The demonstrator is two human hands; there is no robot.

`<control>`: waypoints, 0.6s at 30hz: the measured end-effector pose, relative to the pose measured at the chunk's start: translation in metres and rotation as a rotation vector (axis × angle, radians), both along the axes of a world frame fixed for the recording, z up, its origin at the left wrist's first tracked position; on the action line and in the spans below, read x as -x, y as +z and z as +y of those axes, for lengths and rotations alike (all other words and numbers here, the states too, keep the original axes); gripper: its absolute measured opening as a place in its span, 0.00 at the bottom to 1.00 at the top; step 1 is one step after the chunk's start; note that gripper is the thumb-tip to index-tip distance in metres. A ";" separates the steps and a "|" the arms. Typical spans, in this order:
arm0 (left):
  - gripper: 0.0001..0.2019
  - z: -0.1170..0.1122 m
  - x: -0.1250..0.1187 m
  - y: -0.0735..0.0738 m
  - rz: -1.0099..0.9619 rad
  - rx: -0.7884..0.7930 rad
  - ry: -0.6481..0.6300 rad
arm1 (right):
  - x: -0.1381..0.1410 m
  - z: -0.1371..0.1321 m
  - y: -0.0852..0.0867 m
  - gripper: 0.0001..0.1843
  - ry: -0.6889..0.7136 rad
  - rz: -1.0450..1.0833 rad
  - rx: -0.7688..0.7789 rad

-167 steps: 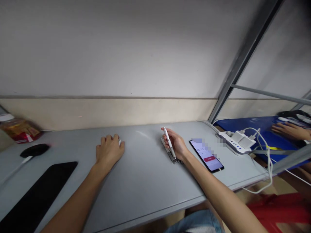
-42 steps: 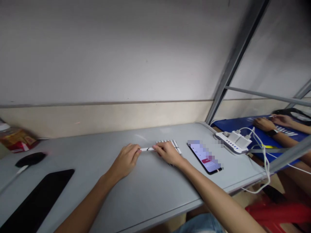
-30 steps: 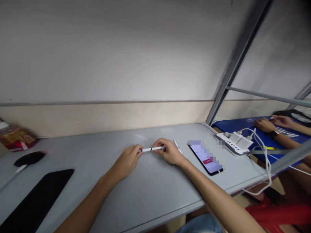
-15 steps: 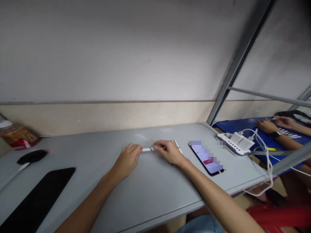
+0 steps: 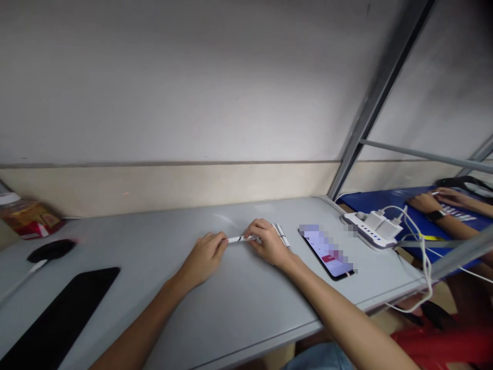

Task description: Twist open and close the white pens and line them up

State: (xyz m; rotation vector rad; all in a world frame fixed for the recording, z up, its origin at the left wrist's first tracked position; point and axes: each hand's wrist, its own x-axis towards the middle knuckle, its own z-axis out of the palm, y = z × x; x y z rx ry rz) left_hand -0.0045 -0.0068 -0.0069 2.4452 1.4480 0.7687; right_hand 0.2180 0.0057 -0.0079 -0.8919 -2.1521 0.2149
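Note:
My left hand (image 5: 204, 257) has its fingers closed round one end of a slim white pen (image 5: 234, 239) with a dark band. At the pen's other end, my right hand (image 5: 266, 242) pinches it between thumb and fingers. Both hands are just above the grey desk, with the pen lying level between them. Part of the pen is hidden inside each hand. Just behind my right hand lie white pen-like sticks with dark bands (image 5: 284, 236), partly covered by that hand.
A phone (image 5: 321, 252) with a lit screen lies to the right, before a white power strip (image 5: 370, 230) with plugs and cables. On the left are a black mat (image 5: 61, 318), a black mouse (image 5: 52, 250) and a jar (image 5: 29, 218). Another person's hands (image 5: 423, 202) work at a blue table.
My right hand has shifted slightly and its fingers are bunched differently on the pen, showing more of the sticks behind it. My left hand keeps its grip, moved a touch to the right.

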 end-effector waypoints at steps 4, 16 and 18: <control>0.15 0.001 0.001 -0.001 -0.061 0.075 -0.037 | 0.001 -0.001 -0.001 0.18 -0.008 -0.040 -0.039; 0.18 -0.006 0.001 0.014 -0.169 0.318 -0.102 | 0.000 0.002 -0.005 0.22 -0.028 -0.088 -0.121; 0.18 -0.006 0.002 0.015 -0.168 0.314 -0.112 | 0.001 0.000 -0.003 0.21 -0.033 -0.093 -0.123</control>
